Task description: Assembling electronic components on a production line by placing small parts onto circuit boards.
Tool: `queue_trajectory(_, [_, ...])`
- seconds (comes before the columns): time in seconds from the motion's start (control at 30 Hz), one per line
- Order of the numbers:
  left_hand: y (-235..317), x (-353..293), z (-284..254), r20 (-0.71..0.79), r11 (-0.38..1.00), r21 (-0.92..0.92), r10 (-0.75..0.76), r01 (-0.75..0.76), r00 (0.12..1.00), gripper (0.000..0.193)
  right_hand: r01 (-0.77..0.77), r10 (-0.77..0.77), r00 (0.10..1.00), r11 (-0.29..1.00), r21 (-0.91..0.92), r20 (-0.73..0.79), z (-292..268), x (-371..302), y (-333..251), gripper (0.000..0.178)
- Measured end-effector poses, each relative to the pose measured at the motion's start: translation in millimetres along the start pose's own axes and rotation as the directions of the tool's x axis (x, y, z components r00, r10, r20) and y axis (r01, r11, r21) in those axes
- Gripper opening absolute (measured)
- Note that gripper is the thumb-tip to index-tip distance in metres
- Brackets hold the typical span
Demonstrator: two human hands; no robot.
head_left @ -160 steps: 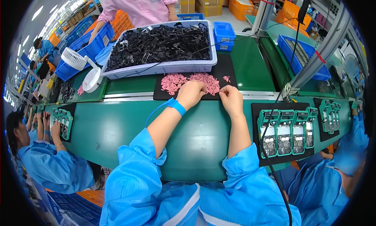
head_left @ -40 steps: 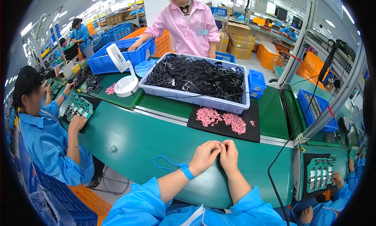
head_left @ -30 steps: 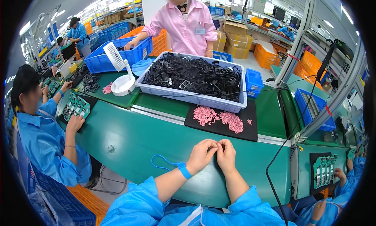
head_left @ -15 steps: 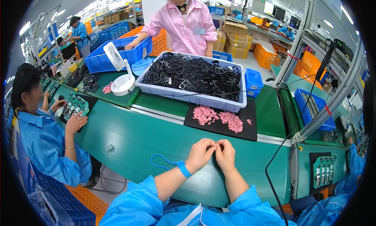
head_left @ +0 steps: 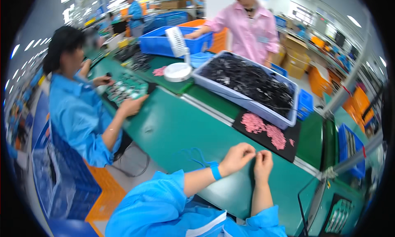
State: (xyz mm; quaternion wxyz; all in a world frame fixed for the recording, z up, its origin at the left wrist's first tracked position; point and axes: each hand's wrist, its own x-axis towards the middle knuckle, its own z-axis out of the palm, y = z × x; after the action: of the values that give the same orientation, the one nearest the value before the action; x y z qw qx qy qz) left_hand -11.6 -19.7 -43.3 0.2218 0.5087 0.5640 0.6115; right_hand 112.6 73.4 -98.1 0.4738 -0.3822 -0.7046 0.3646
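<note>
Just beyond fingers [head_left: 252, 152]: pink parts [head_left: 263, 130].

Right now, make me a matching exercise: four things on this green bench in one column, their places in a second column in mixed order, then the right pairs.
Things
1. heap of small pink parts
2. pale blue bin of black parts
3. small white desk fan
4. blue wrist strap

Places
A. on the person's left wrist
B. on the black mat
C. in front of the deep blue crate
D. behind the black mat, before the person in pink

Pairs: 1-B, 2-D, 3-C, 4-A
</note>
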Motion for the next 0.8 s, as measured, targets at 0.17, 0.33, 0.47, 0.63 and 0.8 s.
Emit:
queue_trajectory(0.17, [26.2, -72.7, -7.3, 0.17, 0.987, -0.125, -0.075, 0.097, 0.983, 0.012, -0.069, 0.061, 0.996, 0.988, 0.14, 0.058, -4.2, 1.3, 4.6, 0.009])
queue_trajectory(0.33, [63.5, -151.0, -60.7, 0.51, 0.969, -0.004, -0.209, 0.245, 0.834, 0.013, -0.064, 0.054, 0.996, 0.988, 0.14, 0.078, -5.5, 2.5, -2.9, 0.012])
queue_trajectory(0.47, [83.8, -162.9, -127.7, 0.427, 0.873, -0.001, -0.44, 0.487, 0.79, 0.007, -0.062, 0.053, 0.993, 0.994, 0.09, 0.104, -1.9, 2.7, -17.6, 0.011])
queue_trajectory(0.63, [95.8, -142.5, -199.1, 0.064, 0.904, 0.297, -0.34, 0.307, 0.938, 0.007, -0.056, 0.049, 0.995, 0.996, 0.074, 0.092, -3.5, 4.1, -9.6, 0.011])
queue_trajectory(0.8, [72.1, -103.3, -266.6, -0.234, 0.839, 0.481, -0.154, 0.252, 0.96, 0.005, -0.072, 0.064, 0.992, 0.995, 0.075, 0.109, -8.2, 0.6, -14.3, 0.01])
